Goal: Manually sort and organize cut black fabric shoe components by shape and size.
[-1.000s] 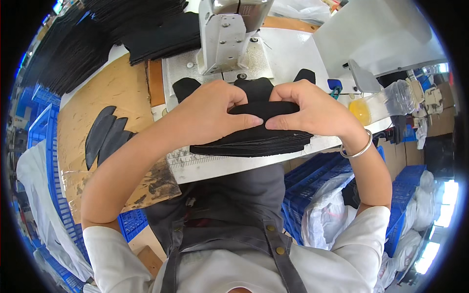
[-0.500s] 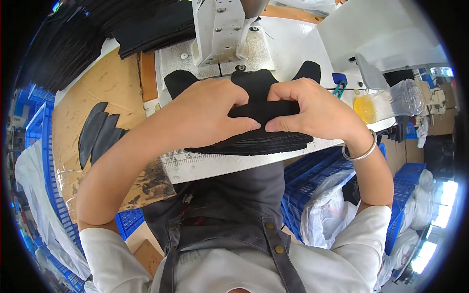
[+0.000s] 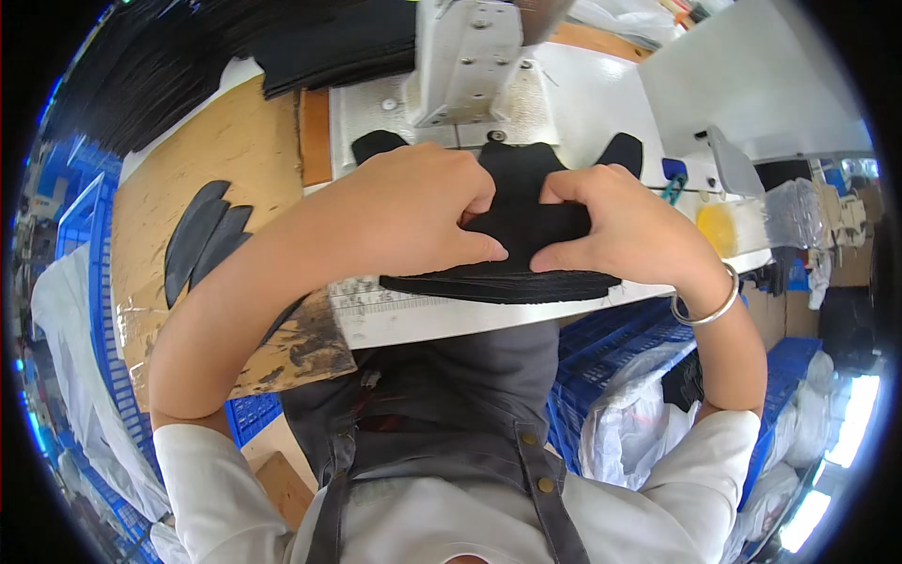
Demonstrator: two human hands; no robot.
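A stack of black cut fabric pieces (image 3: pixel 517 193) lies on the white machine bed, its layered near edge bowed toward me and several lobes pointing away. My left hand (image 3: pixel 413 211) grips it from the left, fingers curled over and the thumb pressed on top near the middle. From the right, my right hand (image 3: pixel 634 230) holds the same stack, with the fingers bent and the thumb laid inward. A short gap of black fabric shows between the two thumbs. Parts of both side lobes are hidden under my hands. Directly beyond stands the white sewing machine column (image 3: pixel 467 61).
Slim dark pieces (image 3: pixel 209 235) rest on the worn brown board (image 3: pixel 141 202) at left. Large black stacks (image 3: pixel 338 42) fill the far left. Teal thread snips (image 3: pixel 674 188) lie right of the fabric. A blue crate (image 3: pixel 601 343) with a white plastic bag stands below the table.
My thumbs have moved apart, and the raised fold of fabric between my hands has flattened. The whole view has shifted slightly, with the table appearing farther right.
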